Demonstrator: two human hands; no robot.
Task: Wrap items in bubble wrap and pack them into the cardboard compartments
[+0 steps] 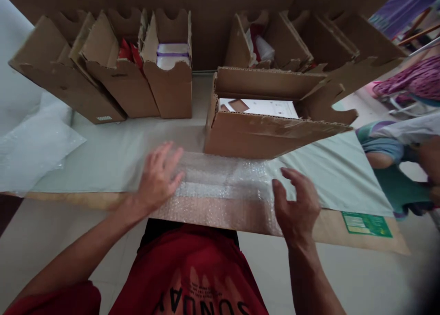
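A sheet of clear bubble wrap (220,186) lies flat near the table's front edge, directly before me. At its left end is my left hand (158,175), fingers spread and somewhat blurred. My right hand (297,207) hovers by the right end, thumb and fingers apart in a curved shape with nothing between them. Whether either hand touches the wrap, I cannot tell. Just behind the sheet stands an open cardboard box (268,134) with a white printed box (264,107) inside.
Several open cardboard bins (172,92) line the back. One contains red packets (129,51), another white packs with a purple band. More bubble wrap (37,145) sits at left. A pale green cloth (330,173) covers the table. Part of another person (381,150) shows at right.
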